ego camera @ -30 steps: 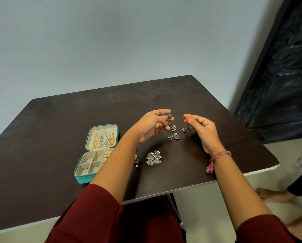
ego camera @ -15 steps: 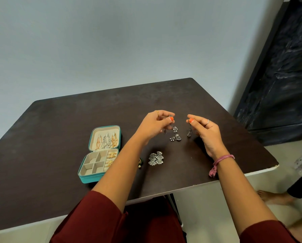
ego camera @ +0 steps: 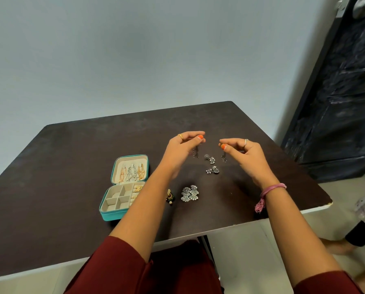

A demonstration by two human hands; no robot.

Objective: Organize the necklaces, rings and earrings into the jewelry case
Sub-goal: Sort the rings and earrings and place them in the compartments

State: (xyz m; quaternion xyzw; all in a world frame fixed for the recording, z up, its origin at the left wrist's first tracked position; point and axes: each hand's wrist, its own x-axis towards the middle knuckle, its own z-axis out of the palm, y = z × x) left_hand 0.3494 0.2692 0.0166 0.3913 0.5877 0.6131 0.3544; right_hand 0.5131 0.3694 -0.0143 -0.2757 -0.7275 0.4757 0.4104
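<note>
Raised hands each pinch a dangling earring (ego camera: pixel 196 153).

Hands (ego camera: pixel 217 151) pinching dangling silver earrings (ego camera: pixel 223 158)

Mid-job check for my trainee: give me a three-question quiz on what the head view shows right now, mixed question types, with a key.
1. True or false: the teal jewelry case on the dark brown table has its lid shut.
2. Multiple choice: what does the left hand pinch? A) a small silver dangling earring B) a gold ring C) nothing
3. Fill in: the pair of fan-shaped silver earrings lies on the table between the case and the person's ____ forearm.

Key: 1 false, the lid stands open with chains hanging inside. 2 A; the right hand pinches another silver earring. 3 right.
</note>
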